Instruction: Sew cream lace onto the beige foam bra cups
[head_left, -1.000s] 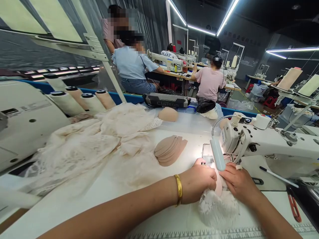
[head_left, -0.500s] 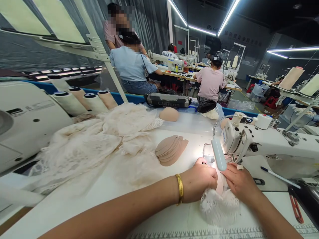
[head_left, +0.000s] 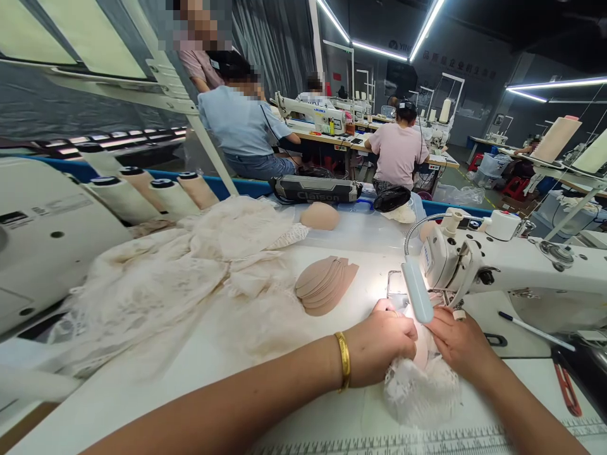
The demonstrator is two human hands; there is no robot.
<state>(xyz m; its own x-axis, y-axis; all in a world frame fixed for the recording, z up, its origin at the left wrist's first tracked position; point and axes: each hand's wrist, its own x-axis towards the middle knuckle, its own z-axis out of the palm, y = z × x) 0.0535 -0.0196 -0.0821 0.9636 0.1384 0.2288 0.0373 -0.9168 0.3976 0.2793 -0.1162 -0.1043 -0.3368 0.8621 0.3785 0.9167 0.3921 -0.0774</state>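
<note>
White lace fabric with a smooth pale pink piece hangs bunched at the front of the sewing machine. My left hand, with a gold bangle at the wrist, is closed on the fabric's left side, fingers curled in. On the other side my right hand lies with its fingers stretched flat on the fabric close under the machine's head. A pale blue-grey lamp on a bendy neck lights the spot and partly hides the needle area and fingertips.
A fanned stack of beige cup-shaped pieces lies left of the machine. Heaped cream lace covers the left table. A white pen, red snips and a ruler strip are nearby. Thread cones stand behind; co-workers sit beyond.
The view has shifted slightly. Both hands stay at the machine with the fabric, nearly in the same pose. A standing person in the background leans a little differently.
</note>
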